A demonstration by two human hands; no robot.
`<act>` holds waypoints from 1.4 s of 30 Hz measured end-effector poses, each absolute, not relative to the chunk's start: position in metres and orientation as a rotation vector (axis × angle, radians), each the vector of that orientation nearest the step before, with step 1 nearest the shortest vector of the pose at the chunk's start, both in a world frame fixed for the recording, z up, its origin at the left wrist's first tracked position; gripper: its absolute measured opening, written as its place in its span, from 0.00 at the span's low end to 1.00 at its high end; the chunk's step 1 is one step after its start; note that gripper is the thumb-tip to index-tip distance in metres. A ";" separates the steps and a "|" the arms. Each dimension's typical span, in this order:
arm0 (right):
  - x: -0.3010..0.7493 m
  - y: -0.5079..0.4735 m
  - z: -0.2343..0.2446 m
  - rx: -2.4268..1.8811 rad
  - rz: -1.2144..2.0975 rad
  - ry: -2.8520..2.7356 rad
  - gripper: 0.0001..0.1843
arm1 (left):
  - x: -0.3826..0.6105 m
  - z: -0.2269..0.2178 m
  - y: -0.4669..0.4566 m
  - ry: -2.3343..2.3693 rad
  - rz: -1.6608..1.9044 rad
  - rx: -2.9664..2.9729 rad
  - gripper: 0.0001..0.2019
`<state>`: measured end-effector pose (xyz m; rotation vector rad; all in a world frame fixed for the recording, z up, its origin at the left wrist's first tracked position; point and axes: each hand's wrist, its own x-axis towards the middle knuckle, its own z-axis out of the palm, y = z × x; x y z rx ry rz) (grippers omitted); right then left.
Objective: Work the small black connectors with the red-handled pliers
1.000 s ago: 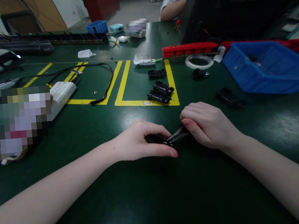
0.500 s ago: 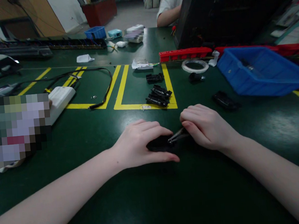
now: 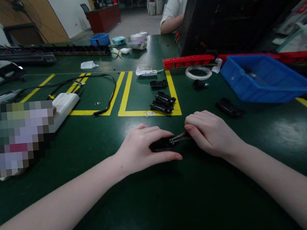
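**Slim metal plier-like tool [image 3: 181,137] at the end of a small, dark, moulded part [image 3: 160,145]**

From your head camera, the step in hand looks like fine tool work on the part. Your left hand [image 3: 142,148] has its grip around it, thumb along the near side and fingers on the far side; the part lies in that hollow, above the dark green, smooth table [image 3: 150,204], its end facing your right hand [image 3: 209,133]. Your right grip is clenched on the tool, whose handles are mostly hidden by your fingers. The tips reach the part's end; whether they pinch anything there, you cannot tell from here.

The next move probably calls for a steady left grip and a small, controlled wrist motion, since thin tips could slip on a hard surface.

As for materials, the part is black and looks like plastic, much of it in shadow, while the tool narrows to shiny points. Beyond your hands, three black, ridged, elongated plastic pieces [image 3: 161,106] lie within and across the matt yellow tape outline [image 3: 127,95], two of them touching. To the right, another long black piece [image 3: 229,107] rests near a blue, slope-sided plastic bin [image 3: 271,90], and a flat white tape ring [image 3: 198,72] lies farther back.
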<state>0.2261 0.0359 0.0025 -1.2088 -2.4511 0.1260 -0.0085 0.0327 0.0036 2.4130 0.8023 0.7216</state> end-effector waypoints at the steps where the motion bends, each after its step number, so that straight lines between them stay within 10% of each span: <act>1: 0.226 0.036 0.003 -1.208 0.123 -2.454 0.19 | -0.009 0.004 0.033 0.793 0.712 2.389 0.21; 42: 0.243 0.040 0.001 -1.338 0.175 -2.177 0.22 | 0.002 0.004 0.036 0.836 0.589 2.324 0.12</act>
